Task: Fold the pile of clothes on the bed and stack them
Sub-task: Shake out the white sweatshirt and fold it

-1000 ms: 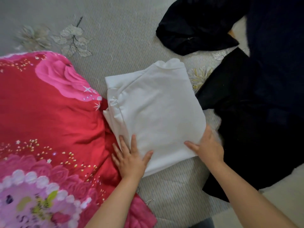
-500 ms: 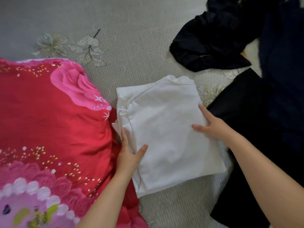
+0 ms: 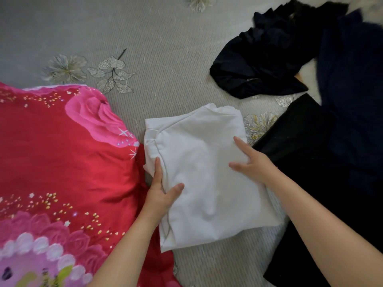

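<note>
Centrally, a folded white garment (image 3: pixel 207 175) lies on the grey bed cover (image 3: pixel 165 59), which carries pale printed flowers and leaves. The left hand (image 3: pixel 163 193) holds the garment's left edge: its fingers run along and under that edge while the thumb presses on top, so the grip is clamped on the cloth. The right hand (image 3: pixel 251 164) rests on the garment's right side with index finger and thumb spread flat over the fabric; the remaining fingers lie at or past the right edge, and whether they curl beneath it cannot be told. A red and pink floral quilt (image 3: pixel 62 162) fills the left of the view, touching the garment's left edge. To the upper right a crumpled black garment (image 3: pixel 259 65) lies apart from the white one. A flat black cloth (image 3: pixel 310 162) lies just beside the white garment's right side, and a dark navy cloth (image 3: pixel 352 79) overlaps it at the far right.
</note>
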{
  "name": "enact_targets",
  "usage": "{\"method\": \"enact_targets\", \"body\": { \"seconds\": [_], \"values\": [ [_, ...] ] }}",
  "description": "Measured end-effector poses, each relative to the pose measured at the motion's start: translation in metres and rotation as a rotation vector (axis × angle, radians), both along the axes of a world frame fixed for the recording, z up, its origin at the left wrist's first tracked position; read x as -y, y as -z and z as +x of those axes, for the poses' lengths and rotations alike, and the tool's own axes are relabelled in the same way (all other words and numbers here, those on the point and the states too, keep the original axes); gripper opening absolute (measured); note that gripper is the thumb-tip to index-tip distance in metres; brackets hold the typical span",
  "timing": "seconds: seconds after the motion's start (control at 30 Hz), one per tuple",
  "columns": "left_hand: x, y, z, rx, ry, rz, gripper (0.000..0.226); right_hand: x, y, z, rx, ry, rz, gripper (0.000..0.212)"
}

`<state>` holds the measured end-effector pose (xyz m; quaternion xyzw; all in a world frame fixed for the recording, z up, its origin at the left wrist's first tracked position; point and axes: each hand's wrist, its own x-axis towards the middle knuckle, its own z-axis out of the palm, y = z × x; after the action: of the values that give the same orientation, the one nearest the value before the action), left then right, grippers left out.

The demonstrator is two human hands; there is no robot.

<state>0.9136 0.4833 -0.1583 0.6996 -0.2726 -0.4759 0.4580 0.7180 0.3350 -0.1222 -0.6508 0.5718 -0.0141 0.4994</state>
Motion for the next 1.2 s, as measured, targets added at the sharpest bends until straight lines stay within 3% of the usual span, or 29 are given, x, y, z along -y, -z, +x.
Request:
{"method": "enact_targets", "body": {
  "seconds": [0.27, 0.33, 0.5, 0.83, 1.2],
  "values": [
    [0.028, -0.083, -0.013, 0.090, 0.192, 0.022, 0.091, -0.014, -0.078, -0.025, -0.077, 0.033, -0.101, 0.088],
    [0.044, -0.108, -0.029, 0.145, 0.265, 0.020, 0.109, -0.012, -0.107, -0.052, -0.073, 0.089, -0.117, 0.093],
    [0.094, -0.183, -0.112, 0.265, 0.490, -0.099, 0.112, -0.009, -0.183, -0.150, -0.065, 0.285, -0.250, 0.097],
    [0.163, -0.319, -0.408, 0.360, 0.815, -0.338, 0.109, -0.051, -0.313, -0.435, -0.096, 0.697, -0.565, 0.102],
    [0.176, -0.409, -0.731, 0.301, 1.025, -0.578, 0.108, -0.106, -0.412, -0.732, -0.239, 0.916, -0.759, 0.101]
  ]
}}
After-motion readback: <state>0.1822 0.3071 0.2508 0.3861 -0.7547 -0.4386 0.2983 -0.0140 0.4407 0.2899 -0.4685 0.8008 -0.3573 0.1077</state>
